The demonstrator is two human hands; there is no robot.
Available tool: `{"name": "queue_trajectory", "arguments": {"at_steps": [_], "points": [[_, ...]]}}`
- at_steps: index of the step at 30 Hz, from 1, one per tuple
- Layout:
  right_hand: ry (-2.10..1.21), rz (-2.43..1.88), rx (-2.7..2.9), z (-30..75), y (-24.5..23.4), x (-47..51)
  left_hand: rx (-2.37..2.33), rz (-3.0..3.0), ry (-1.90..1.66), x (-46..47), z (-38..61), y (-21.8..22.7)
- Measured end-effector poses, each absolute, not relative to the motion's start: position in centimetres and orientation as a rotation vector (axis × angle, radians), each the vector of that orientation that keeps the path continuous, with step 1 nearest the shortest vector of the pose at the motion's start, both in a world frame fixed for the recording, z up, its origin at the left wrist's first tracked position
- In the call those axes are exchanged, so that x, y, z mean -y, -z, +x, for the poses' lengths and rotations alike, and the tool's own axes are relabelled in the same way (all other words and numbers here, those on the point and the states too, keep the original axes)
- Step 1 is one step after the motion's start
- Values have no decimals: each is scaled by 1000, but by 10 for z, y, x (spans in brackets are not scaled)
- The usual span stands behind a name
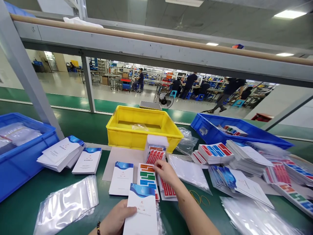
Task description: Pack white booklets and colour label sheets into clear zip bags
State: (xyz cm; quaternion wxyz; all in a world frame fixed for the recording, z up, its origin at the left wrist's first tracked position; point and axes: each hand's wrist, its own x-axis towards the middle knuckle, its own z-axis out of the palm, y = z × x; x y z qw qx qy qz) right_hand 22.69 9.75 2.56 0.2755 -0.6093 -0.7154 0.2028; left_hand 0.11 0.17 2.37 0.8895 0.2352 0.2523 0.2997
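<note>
The left hand [114, 217] is held low at the near edge of the view, with its thumb laid flat across the face of a booklet [142, 213] and its fingers tucked beneath. By this grip the booklet is pinched firmly and tilted up above the green table [18, 217], its smooth white cover topped by a glossy blue wave. A strand of dark, round beads [98, 227] is worn at the left wrist. Crinkled clear plastic [160, 223] is seen along the booklet's right edge.

The right hand [167, 173] is reached forward, its forearm slanted up from the lower right and its fingers curled inward. The fingertips are brought to the upper right corner of the sticker sheets [147, 178], which are printed with angular orange, green and blue blocks. Whether a sheet is pinched there cannot be told.

Beside these sheets, to the left, another blue-topped booklet pile [121, 179] is laid flat. Just beyond the right fingertips, red label cards [156, 156] are stood before a rigid yellow bin [127, 138]. Shiny, limp plastic sleeves [66, 205] are fanned at the left, and thin, looped rubber bands [202, 200] are scattered beside the right forearm.
</note>
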Motion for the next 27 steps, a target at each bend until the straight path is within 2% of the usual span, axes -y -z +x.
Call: {"name": "queue_trajectory", "arguments": {"at_steps": [5, 12, 18, 20, 25, 27], "points": [[-743, -1505, 1714, 236, -28, -100, -596, 452, -598, -1, 1, -21], [-688, -1470, 1305, 249, -39, -91, -683, 388, -638, -1, 2, -17], [-999, -1447, 1512, 202, -30, -38, -701, 275, -643, -1, 9, -24], [-903, -1476, 1670, 195, -28, -25, -777, 304, -654, -2, 10, -25], [-217, -1530, 2026, 232, -27, -19, -855, 306, -650, -4, 7, -27], [-52, -1610, 2150, 249, -21, -18, -856, 285, -634, -5, 6, -28]]}}
